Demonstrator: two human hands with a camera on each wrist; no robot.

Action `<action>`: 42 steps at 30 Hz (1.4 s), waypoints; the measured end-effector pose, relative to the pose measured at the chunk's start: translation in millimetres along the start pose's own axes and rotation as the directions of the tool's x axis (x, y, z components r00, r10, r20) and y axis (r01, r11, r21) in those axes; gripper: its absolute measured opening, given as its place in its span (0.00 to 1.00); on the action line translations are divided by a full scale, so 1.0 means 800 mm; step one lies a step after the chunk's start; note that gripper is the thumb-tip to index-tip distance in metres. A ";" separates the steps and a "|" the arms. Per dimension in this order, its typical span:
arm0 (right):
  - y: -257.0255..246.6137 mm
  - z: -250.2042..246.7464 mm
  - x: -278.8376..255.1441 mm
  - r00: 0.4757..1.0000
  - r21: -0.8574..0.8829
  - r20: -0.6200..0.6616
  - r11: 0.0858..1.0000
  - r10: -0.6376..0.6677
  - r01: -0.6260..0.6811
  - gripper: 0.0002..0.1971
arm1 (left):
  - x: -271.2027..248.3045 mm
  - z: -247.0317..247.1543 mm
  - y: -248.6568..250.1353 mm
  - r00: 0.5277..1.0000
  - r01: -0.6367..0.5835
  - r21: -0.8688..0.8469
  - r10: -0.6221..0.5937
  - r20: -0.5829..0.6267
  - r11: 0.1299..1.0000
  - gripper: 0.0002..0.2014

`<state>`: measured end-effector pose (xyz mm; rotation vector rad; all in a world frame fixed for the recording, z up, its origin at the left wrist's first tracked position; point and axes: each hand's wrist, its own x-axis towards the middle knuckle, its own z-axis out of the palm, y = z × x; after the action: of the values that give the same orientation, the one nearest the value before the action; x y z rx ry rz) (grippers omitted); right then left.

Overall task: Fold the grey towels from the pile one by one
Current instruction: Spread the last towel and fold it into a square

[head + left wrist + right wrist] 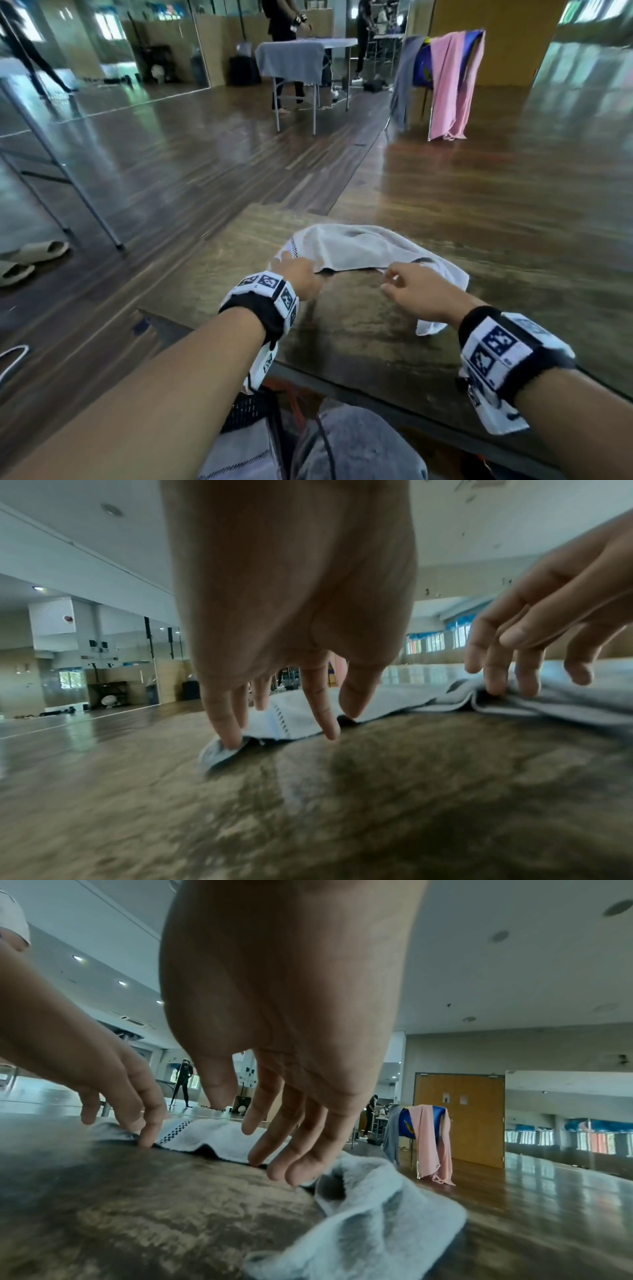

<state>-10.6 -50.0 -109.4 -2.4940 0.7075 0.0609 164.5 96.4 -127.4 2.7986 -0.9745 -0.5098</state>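
Note:
A pale grey towel [363, 246] lies rumpled on the wooden table [342, 346], with a checked stripe near its left end. My left hand [294, 272] is at the towel's near left corner. In the left wrist view its fingers [226, 723] point down, straight and spread, with the tips touching the towel's edge [294, 718]. My right hand [399, 281] is at the near edge further right. Its straight fingertips [274, 1167] touch the towel [377, 1204], and the thumb stands apart. One end of the towel trails toward me, under the right wrist.
Pink, blue and grey cloths hang over a rack [448, 82] at the back right. A folding table with a grey cloth [294, 61] stands further back, with people behind it. Metal legs [68, 178] and sandals [30, 257] are on the floor to the left.

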 end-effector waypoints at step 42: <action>0.203 -0.092 -0.189 0.661 0.284 -0.721 0.959 0.206 0.011 0.12 | -0.109 0.043 0.346 0.633 -0.749 -0.456 0.723 -0.277 0.481 0.18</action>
<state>-229.1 -132.0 -98.7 -2.1513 1.0851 -1.0231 -71.2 -66.0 -71.0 1.6378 -1.5899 -0.4678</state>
